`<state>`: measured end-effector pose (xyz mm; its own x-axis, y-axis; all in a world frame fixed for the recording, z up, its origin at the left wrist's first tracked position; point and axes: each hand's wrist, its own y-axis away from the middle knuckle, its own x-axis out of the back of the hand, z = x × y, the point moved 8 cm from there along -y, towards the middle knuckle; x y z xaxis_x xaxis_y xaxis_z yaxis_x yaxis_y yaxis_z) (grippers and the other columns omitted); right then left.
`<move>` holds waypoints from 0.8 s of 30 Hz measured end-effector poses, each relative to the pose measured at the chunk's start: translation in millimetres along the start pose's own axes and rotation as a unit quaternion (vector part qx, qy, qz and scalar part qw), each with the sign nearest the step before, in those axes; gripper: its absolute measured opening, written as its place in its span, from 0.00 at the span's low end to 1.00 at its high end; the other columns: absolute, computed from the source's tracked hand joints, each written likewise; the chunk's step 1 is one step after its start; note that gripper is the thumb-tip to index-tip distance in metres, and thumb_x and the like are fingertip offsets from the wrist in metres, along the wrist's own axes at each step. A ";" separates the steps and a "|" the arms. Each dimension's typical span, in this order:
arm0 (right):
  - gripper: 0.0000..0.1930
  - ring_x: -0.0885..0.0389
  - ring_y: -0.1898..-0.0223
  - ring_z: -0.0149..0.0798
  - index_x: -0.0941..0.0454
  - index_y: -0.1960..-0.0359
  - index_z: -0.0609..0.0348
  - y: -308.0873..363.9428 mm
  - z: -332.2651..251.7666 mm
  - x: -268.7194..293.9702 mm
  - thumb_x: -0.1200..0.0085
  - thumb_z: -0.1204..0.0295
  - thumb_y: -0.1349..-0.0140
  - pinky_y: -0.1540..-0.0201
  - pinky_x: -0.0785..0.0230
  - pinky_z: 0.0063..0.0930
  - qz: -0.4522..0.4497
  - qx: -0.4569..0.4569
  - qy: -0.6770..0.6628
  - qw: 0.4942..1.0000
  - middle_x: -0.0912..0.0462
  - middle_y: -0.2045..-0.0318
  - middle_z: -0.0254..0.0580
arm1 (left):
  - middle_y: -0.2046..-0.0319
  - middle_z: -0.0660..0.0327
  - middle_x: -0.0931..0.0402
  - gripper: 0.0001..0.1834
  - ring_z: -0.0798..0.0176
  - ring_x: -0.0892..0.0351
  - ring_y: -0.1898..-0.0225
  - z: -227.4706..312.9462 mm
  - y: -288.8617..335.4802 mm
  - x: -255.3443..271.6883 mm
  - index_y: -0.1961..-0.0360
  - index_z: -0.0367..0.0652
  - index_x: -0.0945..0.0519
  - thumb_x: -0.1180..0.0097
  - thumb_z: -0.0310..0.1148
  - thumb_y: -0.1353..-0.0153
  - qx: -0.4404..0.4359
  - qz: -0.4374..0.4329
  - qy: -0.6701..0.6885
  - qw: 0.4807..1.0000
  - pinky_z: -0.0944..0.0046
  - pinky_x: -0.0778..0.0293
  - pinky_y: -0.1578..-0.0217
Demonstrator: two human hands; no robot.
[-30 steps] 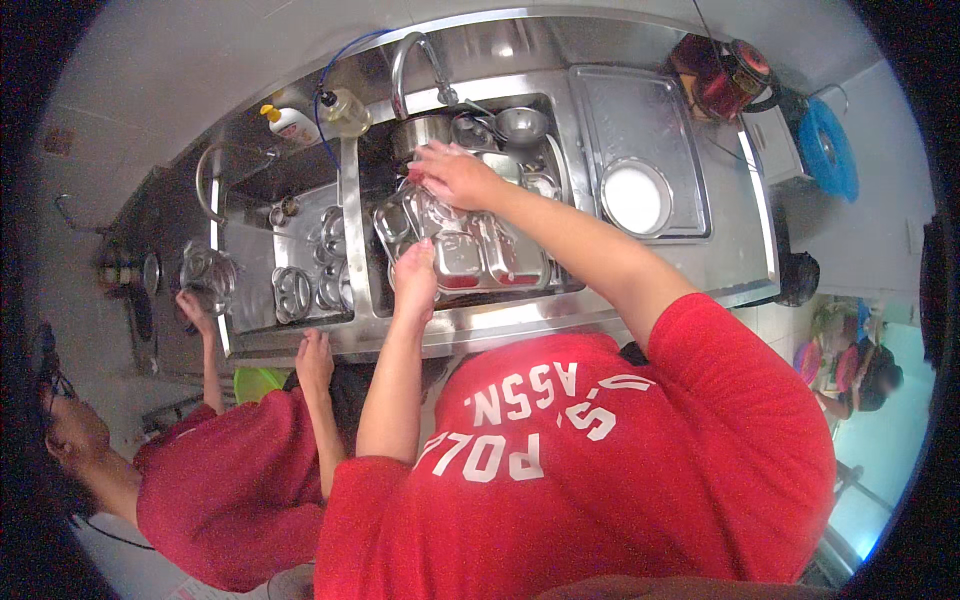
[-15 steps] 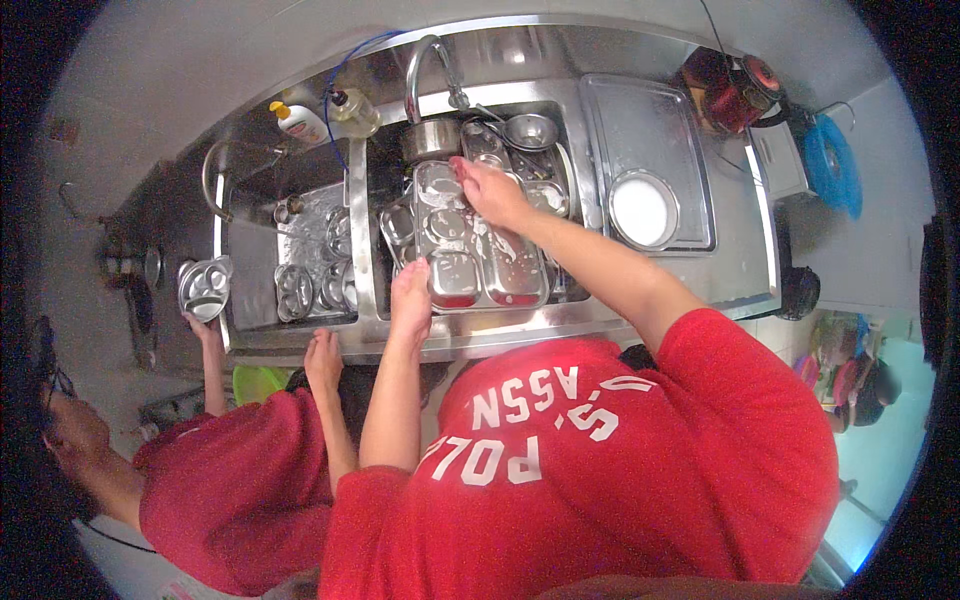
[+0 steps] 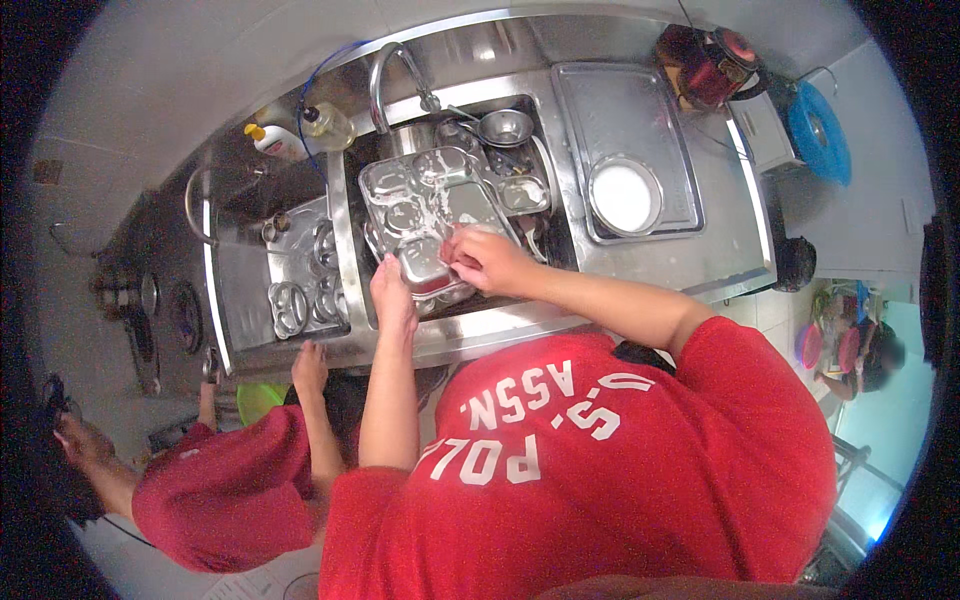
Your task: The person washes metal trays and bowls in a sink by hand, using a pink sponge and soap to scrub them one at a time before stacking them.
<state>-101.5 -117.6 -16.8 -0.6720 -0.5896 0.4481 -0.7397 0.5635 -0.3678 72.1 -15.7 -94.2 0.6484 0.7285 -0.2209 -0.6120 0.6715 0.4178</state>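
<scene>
A metal compartment tray (image 3: 405, 214), streaked with suds, lies tilted over the right-hand sink basin. My left hand (image 3: 393, 297) grips its near left edge, thumb on top. On the tray's near part rests my right hand (image 3: 488, 262), fingers curled together against the metal; whatever they hold, if anything, is hidden. Beneath and behind the tray are more metal dishes, among them a small bowl (image 3: 506, 127) and a pot (image 3: 408, 140) under the curved faucet (image 3: 378, 85).
Left of me a co-worker in a dark red shirt (image 3: 225, 490) stands by the other basin, which holds several divided metal plates (image 3: 289, 309). On the right, a drainboard tray (image 3: 610, 90) carries a round container of white contents (image 3: 625, 197). Two soap bottles (image 3: 328, 127) stand behind the sink.
My right hand has slid from the tray's far part to its near part, and the tray has turned slightly. The co-worker's divided plate has dropped away from the left basin's edge.
</scene>
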 end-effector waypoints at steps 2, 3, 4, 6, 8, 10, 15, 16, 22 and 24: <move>0.07 0.22 0.53 0.52 0.23 0.65 0.60 -9.9 10.0 4.0 0.41 0.71 0.42 0.49 0.31 0.43 -0.020 0.039 -0.007 0.999 0.21 0.54 0.47 | 0.60 0.60 0.21 0.18 0.68 0.24 0.60 8.4 5.5 -8.9 0.54 0.33 0.23 0.59 0.38 0.25 -0.006 -0.013 -0.011 1.000 0.66 0.28 0.56; 0.07 0.22 0.53 0.52 0.23 0.65 0.60 -18.4 23.3 3.2 0.41 0.71 0.42 0.49 0.31 0.43 -0.020 0.038 -0.006 0.999 0.21 0.54 0.47 | 0.59 0.59 0.22 0.18 0.68 0.25 0.60 11.5 8.0 -12.3 0.54 0.33 0.23 0.59 0.38 0.25 -0.012 -0.023 -0.021 0.999 0.66 0.29 0.55; 0.07 0.22 0.52 0.53 0.23 0.66 0.60 -31.4 34.0 5.9 0.42 0.70 0.41 0.49 0.31 0.44 0.014 0.021 0.035 0.999 0.20 0.55 0.46 | 0.59 0.59 0.22 0.18 0.68 0.25 0.60 11.7 9.5 -8.3 0.54 0.33 0.23 0.59 0.38 0.25 -0.012 -0.021 -0.020 1.000 0.66 0.29 0.55; 0.08 0.22 0.51 0.53 0.23 0.67 0.59 -60.4 61.3 6.9 0.42 0.68 0.41 0.48 0.32 0.45 0.052 0.002 0.076 0.996 0.18 0.55 0.44 | 0.58 0.59 0.21 0.18 0.68 0.24 0.58 13.8 10.7 -9.9 0.53 0.33 0.24 0.58 0.38 0.25 0.001 -0.063 -0.077 0.995 0.66 0.29 0.54; 0.10 0.22 0.52 0.53 0.23 0.65 0.57 -82.7 72.8 17.2 0.48 0.64 0.38 0.50 0.31 0.47 0.154 0.111 0.231 0.954 0.19 0.58 0.48 | 0.58 0.59 0.21 0.18 0.68 0.24 0.58 16.7 19.1 -21.5 0.52 0.32 0.24 0.58 0.38 0.25 0.010 -0.074 -0.066 0.995 0.66 0.29 0.54; 0.12 0.21 0.52 0.54 0.23 0.65 0.58 -106.9 101.7 18.0 0.49 0.62 0.38 0.50 0.30 0.47 0.104 -0.001 0.178 0.979 0.19 0.57 0.51 | 0.56 0.58 0.21 0.19 0.64 0.22 0.56 17.3 24.2 -17.9 0.49 0.34 0.25 0.57 0.40 0.26 0.013 -0.090 -0.071 0.993 0.62 0.27 0.52; 0.16 0.18 0.63 0.58 0.22 0.65 0.65 -109.1 189.8 9.9 0.50 0.62 0.38 0.59 0.26 0.46 0.041 -0.270 0.126 0.954 0.17 0.68 0.57 | 0.56 0.58 0.21 0.19 0.64 0.22 0.57 22.1 36.0 -8.9 0.50 0.34 0.25 0.57 0.40 0.26 0.010 -0.073 -0.087 0.993 0.62 0.28 0.52; 0.16 0.18 0.65 0.58 0.22 0.66 0.65 -99.7 211.3 16.8 0.50 0.61 0.39 0.61 0.26 0.44 0.098 -0.292 0.111 0.945 0.18 0.70 0.57 | 0.57 0.58 0.21 0.18 0.65 0.22 0.57 27.3 35.2 -14.5 0.51 0.35 0.25 0.57 0.40 0.26 -0.004 -0.071 -0.106 0.992 0.63 0.27 0.53; 0.15 0.19 0.63 0.58 0.23 0.66 0.66 -49.0 180.5 -25.0 0.49 0.64 0.41 0.56 0.28 0.45 0.124 -0.372 -0.033 0.919 0.18 0.68 0.57 | 0.58 0.58 0.21 0.18 0.66 0.23 0.58 4.8 20.9 22.5 0.52 0.33 0.25 0.58 0.39 0.26 -0.023 -0.011 -0.038 0.999 0.63 0.27 0.54; 0.14 0.19 0.59 0.58 0.22 0.67 0.66 -39.1 148.1 -30.0 0.47 0.64 0.43 0.51 0.27 0.42 0.094 -0.322 0.028 0.942 0.18 0.63 0.57 | 0.59 0.59 0.21 0.17 0.67 0.24 0.58 6.0 15.5 22.7 0.54 0.34 0.24 0.58 0.39 0.25 -0.037 -0.005 -0.031 0.999 0.65 0.28 0.54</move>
<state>-57.8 -207.7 -136.5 -0.7720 -0.4232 0.4742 -0.4214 0.8993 0.1166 80.1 10.4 -87.5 0.6800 0.7137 -0.1683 -0.6356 0.6881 0.3500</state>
